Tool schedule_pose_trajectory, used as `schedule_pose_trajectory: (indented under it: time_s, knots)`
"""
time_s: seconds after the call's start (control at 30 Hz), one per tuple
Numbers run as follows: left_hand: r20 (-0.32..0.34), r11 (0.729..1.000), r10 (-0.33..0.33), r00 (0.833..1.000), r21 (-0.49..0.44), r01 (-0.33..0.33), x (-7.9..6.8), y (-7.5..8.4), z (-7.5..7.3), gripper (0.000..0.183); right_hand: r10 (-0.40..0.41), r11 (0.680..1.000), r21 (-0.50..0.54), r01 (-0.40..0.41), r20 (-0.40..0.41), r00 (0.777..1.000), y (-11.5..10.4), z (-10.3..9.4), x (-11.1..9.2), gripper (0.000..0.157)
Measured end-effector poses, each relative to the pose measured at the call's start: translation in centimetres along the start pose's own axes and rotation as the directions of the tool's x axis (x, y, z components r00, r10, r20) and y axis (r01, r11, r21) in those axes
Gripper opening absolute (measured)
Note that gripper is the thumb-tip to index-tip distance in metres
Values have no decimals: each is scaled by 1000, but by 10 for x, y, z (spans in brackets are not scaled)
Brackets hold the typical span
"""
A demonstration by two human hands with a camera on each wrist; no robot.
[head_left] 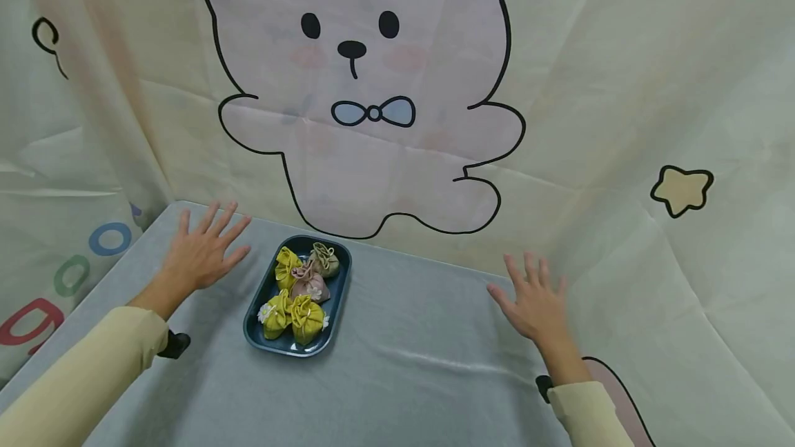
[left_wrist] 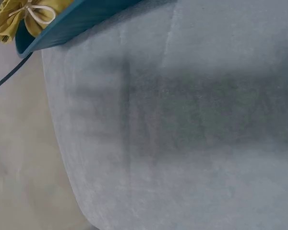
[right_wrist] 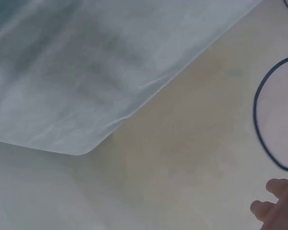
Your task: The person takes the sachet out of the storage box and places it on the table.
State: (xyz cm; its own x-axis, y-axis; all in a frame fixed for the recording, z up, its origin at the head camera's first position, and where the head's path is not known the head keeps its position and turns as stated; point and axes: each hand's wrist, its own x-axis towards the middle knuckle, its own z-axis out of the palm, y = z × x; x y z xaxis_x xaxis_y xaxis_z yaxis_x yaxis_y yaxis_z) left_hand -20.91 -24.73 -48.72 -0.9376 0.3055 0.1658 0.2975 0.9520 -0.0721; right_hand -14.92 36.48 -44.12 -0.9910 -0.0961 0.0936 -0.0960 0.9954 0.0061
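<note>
Both hands are held out over a grey-blue cloth-covered table, fingers spread and holding nothing. The left hand is just left of a dark blue tray, casting a shadow on the cloth. Several small drawstring pouches lie in the tray: a yellow pouch and a greenish-beige pouch at the far end, a pinkish pouch in the middle, and two more yellow ones, with white flowers, at the near end. Off to the right, apart from the tray, is the right hand; some of its fingertips show in the right wrist view.
The table has a low crease in its cloth between the tray and the right hand. Behind it hangs a pale curtain printed with a bear and a star. Dark bands sit at both wrists.
</note>
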Motion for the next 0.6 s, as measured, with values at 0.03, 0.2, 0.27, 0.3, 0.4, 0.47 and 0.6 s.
schedule_pose_trajectory:
  time_s: [0.03, 0.2, 0.27, 0.3, 0.4, 0.47, 0.6]
  knots:
    - [4, 1000, 7, 1000, 1, -7, 0, 0, 0, 66, -10, 1000, 5, 10, 2, 1000, -2, 0, 1, 82]
    - [36, 999, 53, 998, -8, -53, -2, 4, 4, 66, -53, 998, 15, 53, 2, 999, -14, 0, 4, 82]
    - [40, 997, 76, 996, -17, -76, -3, 5, 6, 65, -65, 998, 17, 64, 6, 998, -20, 1, 4, 82]
    - [41, 996, 87, 995, -21, -86, -3, 6, 6, 64, -70, 997, 19, 69, 10, 998, -22, 1, 4, 82]
    - [55, 992, 122, 991, -31, -120, -4, 8, 6, 63, -83, 996, 33, 82, 29, 996, -32, 2, 6, 82]
    - [82, 990, 142, 986, -40, -139, -5, 10, 5, 63, -100, 994, 54, 98, 36, 994, -38, 4, 7, 83]
    - [134, 980, 182, 974, -100, -169, -8, 12, 6, 63, -149, 985, 91, 147, 16, 989, -51, 10, 9, 83]
